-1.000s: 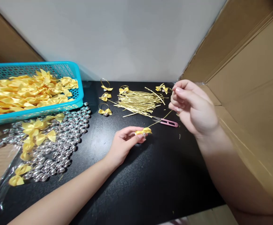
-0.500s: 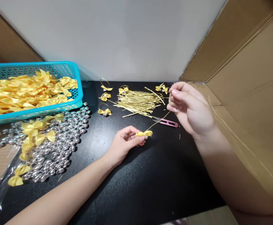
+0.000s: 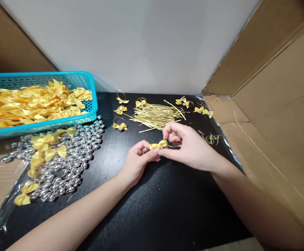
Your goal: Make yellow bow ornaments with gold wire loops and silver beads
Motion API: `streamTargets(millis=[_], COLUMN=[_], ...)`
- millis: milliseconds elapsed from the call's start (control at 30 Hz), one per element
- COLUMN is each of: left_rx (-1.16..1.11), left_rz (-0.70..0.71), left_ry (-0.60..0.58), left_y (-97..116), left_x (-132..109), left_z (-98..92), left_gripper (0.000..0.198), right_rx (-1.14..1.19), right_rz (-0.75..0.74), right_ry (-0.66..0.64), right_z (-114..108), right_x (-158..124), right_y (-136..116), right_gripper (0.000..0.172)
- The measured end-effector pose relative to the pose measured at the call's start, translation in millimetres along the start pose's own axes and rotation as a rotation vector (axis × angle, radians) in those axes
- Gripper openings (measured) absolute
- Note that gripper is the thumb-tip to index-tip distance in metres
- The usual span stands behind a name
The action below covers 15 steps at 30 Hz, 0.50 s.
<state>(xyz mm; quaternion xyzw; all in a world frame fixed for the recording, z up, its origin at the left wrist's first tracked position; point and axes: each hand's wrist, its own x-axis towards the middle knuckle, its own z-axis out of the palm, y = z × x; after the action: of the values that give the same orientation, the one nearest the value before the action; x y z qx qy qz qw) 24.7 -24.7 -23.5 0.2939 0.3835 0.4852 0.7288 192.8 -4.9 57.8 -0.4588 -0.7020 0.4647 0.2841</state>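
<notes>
Between thumb and fingers, my left hand pinches a yellow bow with a silver bead at its middle, above the black table. My right hand touches the bow from the right, its thumb tip at the bead and its index finger curled above. A thin gold tie runs from the bow behind the right thumb; its far end is hidden. Just beyond the hands lies a pile of gold twist ties. Bows with beads and looped ties rest left of the pile.
A blue basket of yellow bows stands at the left. Silver beads and loose bows lie before it. More bows with ties are at the back right, near curled gold scraps. Cardboard walls flank the table.
My right hand has come down and left from the stretched tie to the bow. My left hand still holds the bow. The pink snips are now hidden behind the right hand, and the view has shifted slightly.
</notes>
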Motion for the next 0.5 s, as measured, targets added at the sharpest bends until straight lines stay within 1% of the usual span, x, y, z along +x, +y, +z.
streamTargets(millis=[67, 167, 233, 333, 500], left_rx=[-0.038, -0.07, -0.083, -0.094, -0.103], left_rz=[-0.006, -0.009, -0.009, -0.004, 0.006], left_ry=[-0.002, -0.009, -0.013, -0.032, -0.081], left_y=[0.6, 1.6, 2.0, 2.3, 1.9], left_x=[0.3, 0.7, 0.7, 0.6, 0.7], left_z=[0.4, 1.1, 1.4, 1.0, -0.1], left_gripper=[0.034, 0.035, 0.035, 0.034, 0.027], right_rx=[-0.05, -0.101, -0.141, -0.186, -0.189], right_rz=[-0.002, 0.007, 0.008, -0.004, -0.016], right_ry=[-0.044, -0.055, -0.047, -0.026, 0.016], right_z=[1.5, 0.3, -1.1, -2.1, -0.4], right_x=[0.4, 2.1, 2.8, 3.0, 3.6], right_y=[3.4, 6.3, 6.4, 5.0, 2.0], right_gripper=[0.023, 0.015, 0.012, 0.012, 0.012])
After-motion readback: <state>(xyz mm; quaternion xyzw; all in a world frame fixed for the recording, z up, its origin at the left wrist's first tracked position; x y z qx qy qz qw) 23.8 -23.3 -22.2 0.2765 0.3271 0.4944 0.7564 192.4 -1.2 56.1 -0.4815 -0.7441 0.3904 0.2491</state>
